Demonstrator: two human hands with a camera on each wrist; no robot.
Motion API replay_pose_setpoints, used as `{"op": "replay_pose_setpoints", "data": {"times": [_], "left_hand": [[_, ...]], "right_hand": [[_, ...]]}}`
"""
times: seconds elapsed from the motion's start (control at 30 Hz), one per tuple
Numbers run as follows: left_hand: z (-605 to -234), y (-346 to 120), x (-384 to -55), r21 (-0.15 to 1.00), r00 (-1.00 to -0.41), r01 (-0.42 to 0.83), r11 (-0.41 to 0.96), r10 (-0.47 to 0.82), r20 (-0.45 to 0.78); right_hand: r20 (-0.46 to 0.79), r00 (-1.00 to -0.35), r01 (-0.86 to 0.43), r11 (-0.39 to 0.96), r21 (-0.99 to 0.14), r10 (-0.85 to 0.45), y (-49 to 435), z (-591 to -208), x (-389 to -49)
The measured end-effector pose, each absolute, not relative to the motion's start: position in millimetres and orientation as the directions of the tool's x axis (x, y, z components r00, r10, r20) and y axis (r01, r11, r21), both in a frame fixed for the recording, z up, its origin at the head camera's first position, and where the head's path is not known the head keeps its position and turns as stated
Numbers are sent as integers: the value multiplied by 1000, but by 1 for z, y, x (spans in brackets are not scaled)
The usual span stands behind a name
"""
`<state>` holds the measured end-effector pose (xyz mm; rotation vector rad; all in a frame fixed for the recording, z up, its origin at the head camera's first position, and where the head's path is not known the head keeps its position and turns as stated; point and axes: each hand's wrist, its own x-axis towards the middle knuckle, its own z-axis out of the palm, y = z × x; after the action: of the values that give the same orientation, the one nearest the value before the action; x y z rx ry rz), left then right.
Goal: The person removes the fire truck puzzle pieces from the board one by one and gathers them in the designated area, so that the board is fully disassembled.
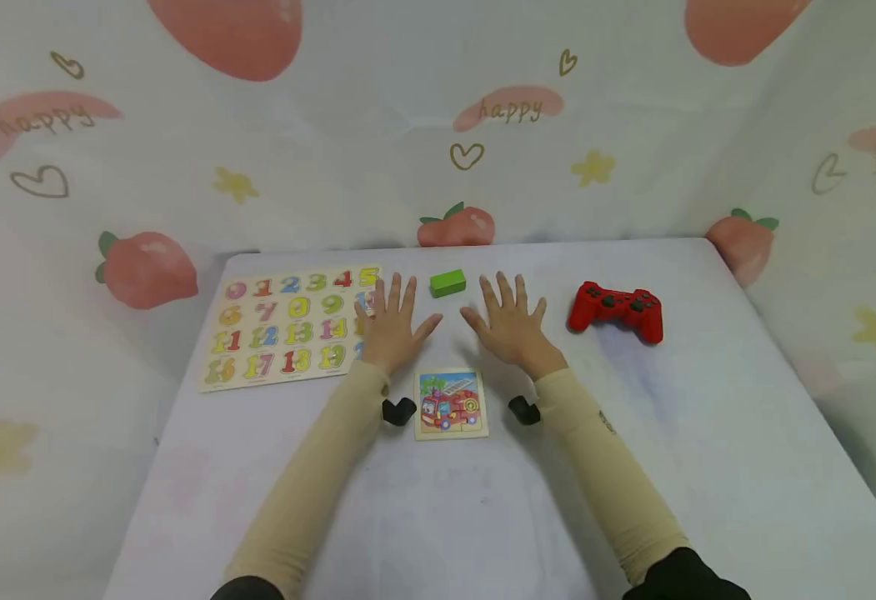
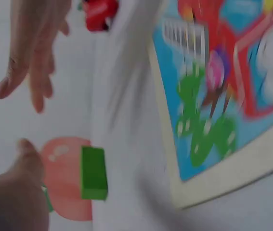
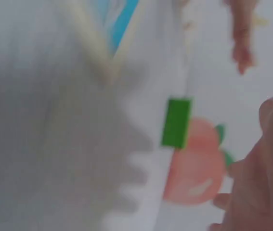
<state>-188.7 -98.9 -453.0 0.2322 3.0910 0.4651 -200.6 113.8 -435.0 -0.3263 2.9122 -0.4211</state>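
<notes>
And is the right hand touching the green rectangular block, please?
Apart. The head view shows it: a strip of white tabletop is visible between the spread right hand and the green rectangular block.

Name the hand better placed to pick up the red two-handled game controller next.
Probably the right hand: it is the nearer one, with nothing standing between it and the controller. The left hand is farther, on the right hand's other side. Both look empty, fingers spread.

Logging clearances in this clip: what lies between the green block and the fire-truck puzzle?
The head view shows only bare white tabletop between the green block and the puzzle; the left hand and right hand flank it.
</notes>
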Motion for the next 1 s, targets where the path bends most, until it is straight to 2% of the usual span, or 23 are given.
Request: {"op": "replay_pose_setpoints", "data": {"times": [0.1, 0.17, 0.27, 0.37, 0.47, 0.63, 0.77, 1.0], "left_hand": [[-456, -105, -161, 397, -978, 198, 896, 208, 18], [-462, -108, -140, 464, -964, 242, 852, 265, 17], [-475, -108, -113, 564, -936, 308, 766, 349, 38], [-488, -102, -99, 616, -913, 362, 700, 398, 85], [-502, -97, -93, 595, -906, 389, 703, 409, 109], [-518, -96, -88, 463, -893, 432, 774, 438, 101], [-519, -95, -86, 402, -881, 467, 788, 454, 133], [-517, -95, -88, 329, -853, 519, 789, 502, 141]], "right_hand": [[-187, -938, -208, 904, -374, -293, 111, -433, -177], [-188, -922, -248, 890, -384, -338, 111, -435, -160], [-159, -900, -320, 862, -393, -406, 112, -442, -137], [-90, -890, -371, 824, -428, -447, 114, -452, -124], [-34, -891, -385, 793, -472, -452, 116, -461, -120], [-24, -901, -351, 762, -545, -432, 119, -474, -121], [-23, -907, -331, 745, -579, -421, 123, -482, -122], [57, -897, -382, 702, -601, -439, 126, -484, -128]]}}
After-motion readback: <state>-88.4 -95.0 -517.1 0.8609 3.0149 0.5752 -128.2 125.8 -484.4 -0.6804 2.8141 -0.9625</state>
